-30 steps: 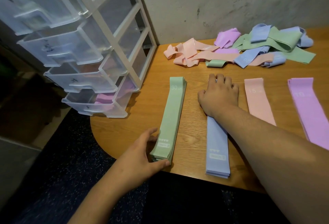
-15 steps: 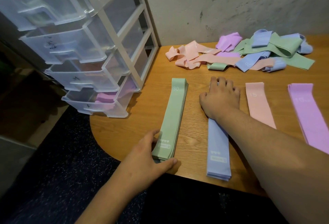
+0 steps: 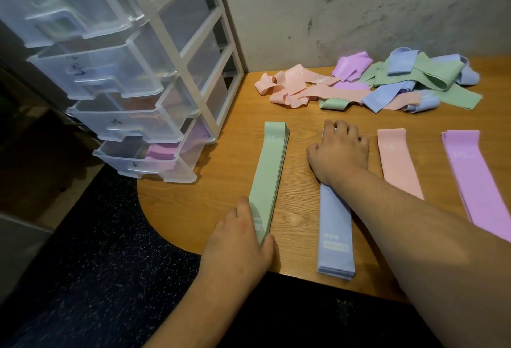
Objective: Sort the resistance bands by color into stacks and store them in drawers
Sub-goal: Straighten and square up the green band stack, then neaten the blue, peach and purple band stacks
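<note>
The left hand (image 3: 240, 237) is gripping the near end of the green stack (image 3: 269, 179), with the thumb sitting at the end by the table's edge and the fingers wrapping its left side; the green stack is lying lengthwise on the wooden table (image 3: 193, 209), leftmost of four rows, with its far end pointing towards the wall; the right hand (image 3: 340, 154) is resting palm down on the far end of the blue stack (image 3: 336, 226), its fingers spreading loosely over the bands and pressing rather than pinching; the blue stack is lying just to the right of the green one, and its near end is reaching the table's front edge; a pink stack (image 3: 396, 162) is lying next on the right, partly hiding behind the right forearm; a purple stack (image 3: 475, 179) is sitting furthest right; a loose pile of unsorted bands (image 3: 387, 84), mixing pink, purple, green and blue, is sprawling along the back of the table near the concrete wall (image 3: 359, 15); a clear plastic drawer unit (image 3: 124, 71) in a white frame is standing at the table's left end, its drawers jutting out, and purple bands are showing through the bottom drawer (image 3: 143, 165).
</note>
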